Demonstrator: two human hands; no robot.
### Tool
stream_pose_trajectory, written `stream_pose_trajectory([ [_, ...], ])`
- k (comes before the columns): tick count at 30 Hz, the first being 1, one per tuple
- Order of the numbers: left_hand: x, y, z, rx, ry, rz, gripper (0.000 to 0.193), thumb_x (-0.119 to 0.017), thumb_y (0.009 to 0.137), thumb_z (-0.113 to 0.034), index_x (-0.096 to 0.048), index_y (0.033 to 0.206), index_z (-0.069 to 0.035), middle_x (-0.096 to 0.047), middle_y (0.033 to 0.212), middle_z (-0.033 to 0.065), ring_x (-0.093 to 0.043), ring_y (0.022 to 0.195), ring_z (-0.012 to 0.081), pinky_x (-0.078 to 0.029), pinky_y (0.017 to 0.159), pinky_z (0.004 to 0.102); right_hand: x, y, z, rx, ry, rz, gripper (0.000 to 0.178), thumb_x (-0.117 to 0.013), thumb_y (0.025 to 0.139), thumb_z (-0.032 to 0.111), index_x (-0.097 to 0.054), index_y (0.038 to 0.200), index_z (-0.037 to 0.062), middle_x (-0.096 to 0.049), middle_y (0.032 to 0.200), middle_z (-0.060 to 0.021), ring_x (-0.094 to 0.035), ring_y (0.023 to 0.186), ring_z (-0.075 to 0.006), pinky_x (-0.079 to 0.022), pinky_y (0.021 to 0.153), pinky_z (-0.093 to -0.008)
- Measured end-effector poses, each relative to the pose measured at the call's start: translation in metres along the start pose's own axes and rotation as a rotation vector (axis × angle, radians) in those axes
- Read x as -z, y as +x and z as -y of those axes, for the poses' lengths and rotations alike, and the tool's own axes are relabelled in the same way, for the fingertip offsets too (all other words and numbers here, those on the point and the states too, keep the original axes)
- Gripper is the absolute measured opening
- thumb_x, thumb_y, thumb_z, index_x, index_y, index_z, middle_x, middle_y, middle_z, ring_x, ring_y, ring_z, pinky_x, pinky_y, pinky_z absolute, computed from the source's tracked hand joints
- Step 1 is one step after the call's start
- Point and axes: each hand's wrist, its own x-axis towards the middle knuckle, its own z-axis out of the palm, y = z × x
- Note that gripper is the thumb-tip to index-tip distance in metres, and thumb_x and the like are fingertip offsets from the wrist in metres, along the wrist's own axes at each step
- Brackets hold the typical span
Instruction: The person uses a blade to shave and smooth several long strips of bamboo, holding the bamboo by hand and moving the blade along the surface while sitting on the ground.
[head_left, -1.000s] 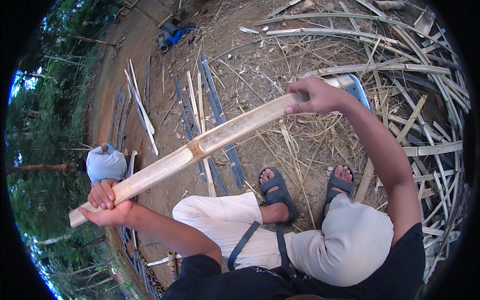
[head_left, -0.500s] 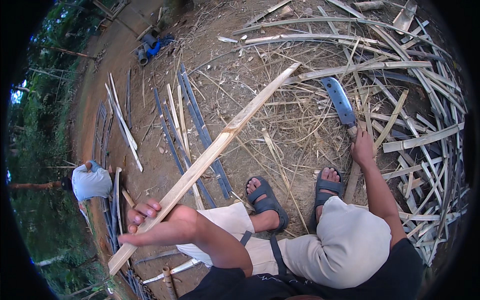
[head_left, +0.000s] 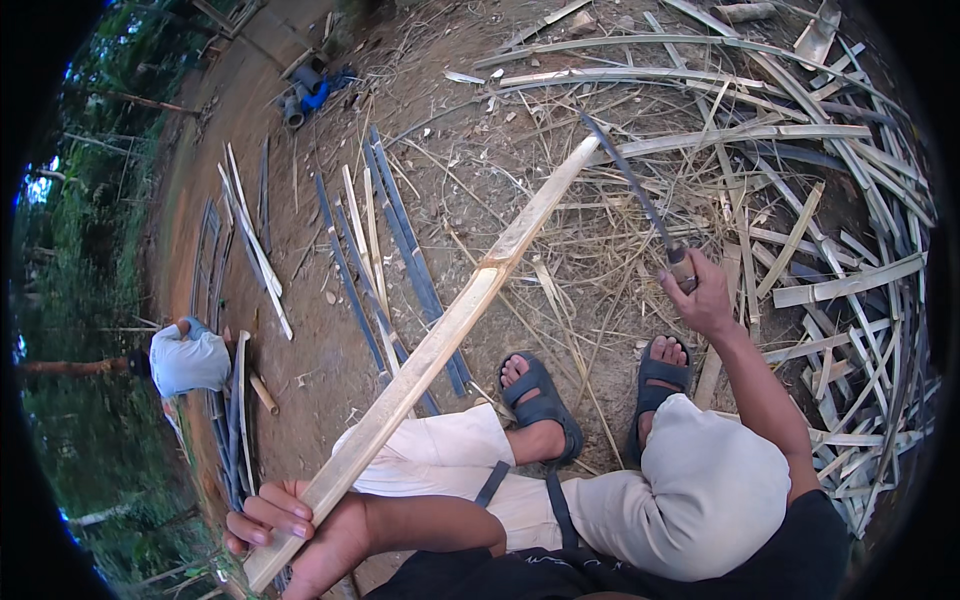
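Observation:
My left hand (head_left: 310, 525) grips the near end of a long, pale split bamboo strip (head_left: 430, 350), its fingers curled around the edge. The strip slants up and away to the right, with a brownish node partway along it. In my right hand (head_left: 708, 295) is a machete, held by its wooden handle (head_left: 683, 268). The dark blade (head_left: 640, 190) is seen nearly edge-on, pointing away and to the left. Its front part is right by the strip's far end; whether they touch I cannot tell.
A heap of bamboo offcuts (head_left: 850, 290) fills the right side. Thin shavings (head_left: 600, 230) litter the ground ahead of my sandals. Dark bamboo strips (head_left: 398, 235) lie left of centre. At the far left a person in a pale shirt (head_left: 188, 362) bends near more bamboo.
My right hand has raised the machete and turned it leftward, bringing the blade to the strip's far end. My left hand has drawn lower and turned palm-up, still holding the strip.

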Motion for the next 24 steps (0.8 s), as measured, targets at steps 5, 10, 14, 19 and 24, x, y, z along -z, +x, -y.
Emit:
stream_pose_trajectory([
  [5, -0.016, -0.012, -0.005, 0.016, 0.055, -0.018, 0.062, -0.043, 0.088, -0.070, -0.039, 0.083, -0.009, -0.029, 0.056, -0.0016, -0.025, 0.040, 0.0082, -0.023, 0.037, 0.0216, -0.005, -0.011, 0.079, 0.637, -0.071, 0.163, 0.044, -0.075, 0.078, 0.029, -0.058, 0.108, 0.0023, -0.063, 0.084, -0.0119, -0.066, 0.070, -0.0292, -0.052, 0.061, -0.0383],
  [10, -0.022, -0.024, -0.009, -0.016, 0.140, -0.069, 0.058, -0.042, 0.089, -0.067, -0.037, 0.080, -0.010, -0.028, 0.055, -0.0018, -0.025, 0.039, 0.0078, -0.023, 0.036, 0.0213, 0.006, -0.024, 0.130, 0.857, 0.089, 0.410, 0.051, -0.075, 0.072, 0.025, -0.056, 0.113, -0.0001, -0.062, 0.085, -0.0121, -0.066, 0.075, -0.0300, -0.053, 0.064, -0.0382],
  [14, -0.039, -0.031, -0.012, -0.053, 0.120, -0.109, 0.056, -0.037, 0.096, -0.066, -0.033, 0.078, -0.014, -0.023, 0.056, -0.0013, -0.020, 0.036, 0.0085, -0.019, 0.029, 0.0229, 0.015, -0.023, 0.144, 0.883, 0.109, 0.352, 0.049, -0.071, 0.069, 0.018, -0.057, 0.111, -0.0035, -0.061, 0.083, -0.0132, -0.064, 0.070, -0.0299, -0.051, 0.060, -0.0373],
  [19, -0.014, -0.030, -0.017, 0.023, 0.074, 0.021, 0.057, -0.044, 0.089, -0.066, -0.037, 0.080, -0.010, -0.029, 0.055, -0.0019, -0.025, 0.039, 0.0073, -0.023, 0.037, 0.0211, 0.014, -0.028, 0.129, 0.726, 0.081, 0.308, 0.048, -0.069, 0.069, 0.015, -0.057, 0.111, -0.0056, -0.060, 0.082, -0.0139, -0.061, 0.067, -0.0303, -0.049, 0.057, -0.0364],
  [24, -0.012, -0.033, -0.008, 0.002, 0.084, -0.053, 0.057, -0.047, 0.088, -0.065, -0.038, 0.081, -0.010, -0.029, 0.056, -0.0020, -0.025, 0.040, 0.0071, -0.023, 0.037, 0.0211, 0.006, -0.022, 0.121, 0.727, 0.011, 0.190, 0.045, -0.070, 0.069, 0.014, -0.058, 0.108, -0.0050, -0.059, 0.079, -0.0136, -0.061, 0.067, -0.0300, -0.048, 0.057, -0.0374],
])
